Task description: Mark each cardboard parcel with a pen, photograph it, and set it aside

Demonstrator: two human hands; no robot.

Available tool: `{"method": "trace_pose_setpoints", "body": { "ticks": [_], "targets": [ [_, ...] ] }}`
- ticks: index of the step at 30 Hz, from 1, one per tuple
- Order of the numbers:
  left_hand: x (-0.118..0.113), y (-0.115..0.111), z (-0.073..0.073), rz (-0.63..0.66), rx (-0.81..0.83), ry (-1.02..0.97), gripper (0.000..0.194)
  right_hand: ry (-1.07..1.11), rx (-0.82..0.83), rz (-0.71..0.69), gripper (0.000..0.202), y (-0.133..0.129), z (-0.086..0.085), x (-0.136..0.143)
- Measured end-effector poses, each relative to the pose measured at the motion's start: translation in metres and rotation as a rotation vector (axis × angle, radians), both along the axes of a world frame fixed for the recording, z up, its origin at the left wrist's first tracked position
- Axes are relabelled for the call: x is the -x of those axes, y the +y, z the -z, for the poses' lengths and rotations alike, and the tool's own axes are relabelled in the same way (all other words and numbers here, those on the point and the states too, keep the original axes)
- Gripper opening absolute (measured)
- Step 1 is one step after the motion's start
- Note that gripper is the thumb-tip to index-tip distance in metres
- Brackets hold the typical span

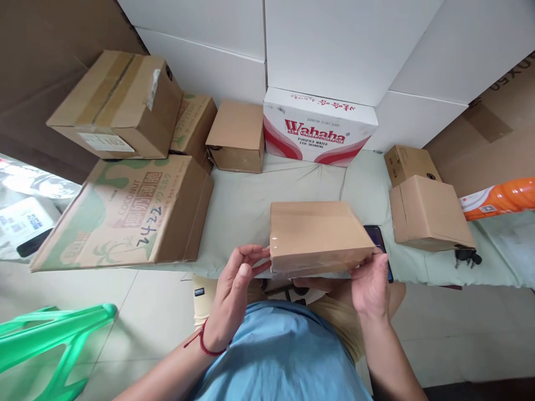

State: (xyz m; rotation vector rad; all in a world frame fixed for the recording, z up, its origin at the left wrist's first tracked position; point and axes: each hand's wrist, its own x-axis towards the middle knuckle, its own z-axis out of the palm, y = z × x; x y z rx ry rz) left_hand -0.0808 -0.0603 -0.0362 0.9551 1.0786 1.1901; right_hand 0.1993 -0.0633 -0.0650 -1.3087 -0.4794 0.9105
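Observation:
A plain brown cardboard box is in front of me at the near edge of the cloth-covered table. Clear tape shines along its near side. My left hand has its fingertips against the box's left end, thumb raised. At the near right corner, my right hand grips the box, its fingers partly hidden beneath. Whether the box's underside touches the table is hidden. A dark phone lies just right of the box, partly covered by it.
Stacked cartons, including a coconut carton, stand at left. A Wahaha water carton is against the wall. At right are small boxes, keys and an orange bottle. A green stool stands lower left.

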Motion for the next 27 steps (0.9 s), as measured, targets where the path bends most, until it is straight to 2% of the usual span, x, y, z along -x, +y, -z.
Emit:
{"method": "trace_pose_setpoints", "body": {
  "ticks": [2,4,6,8,10,13,16,18,19,21,24,27],
  "targets": [
    [-0.003,0.002,-0.002,-0.010,0.115,0.025,0.055,-0.130,0.019,0.002,0.043,0.001,-0.003,0.003],
    [-0.003,0.007,-0.007,0.011,0.160,0.085,0.058,-0.261,0.003,-0.016,0.034,0.001,-0.010,0.007],
    [-0.002,0.015,-0.011,0.016,0.177,0.145,0.052,-0.434,-0.074,-0.060,0.028,-0.002,-0.022,0.010],
    [-0.003,0.021,-0.011,0.020,0.214,0.123,0.046,-0.670,-0.189,-0.098,0.031,-0.009,-0.039,0.014],
    [-0.005,0.022,-0.004,0.060,0.298,-0.016,0.046,-0.900,-0.308,-0.150,0.040,-0.015,-0.059,0.017],
    [-0.015,0.015,0.014,0.190,0.486,-0.244,0.053,-1.124,-0.450,-0.321,0.051,-0.020,-0.087,0.020],
    [-0.023,0.003,0.034,0.377,0.609,-0.219,0.059,-1.264,-0.545,-0.476,0.056,-0.019,-0.101,0.022],
    [-0.021,0.002,0.040,0.463,0.562,-0.089,0.058,-1.299,-0.550,-0.525,0.060,-0.016,-0.102,0.023],
    [-0.018,0.003,0.041,0.464,0.493,-0.010,0.055,-1.298,-0.535,-0.545,0.063,-0.016,-0.101,0.022],
    [-0.007,0.011,0.037,0.384,0.310,0.165,0.049,-1.285,-0.513,-0.583,0.068,-0.016,-0.096,0.018],
    [0.012,0.025,0.017,0.170,0.063,0.395,0.045,-1.251,-0.520,-0.611,0.068,-0.015,-0.089,0.011],
    [0.023,0.040,-0.010,0.021,-0.171,0.423,0.041,-1.187,-0.514,-0.594,0.069,-0.012,-0.086,0.005]
  ]
}}
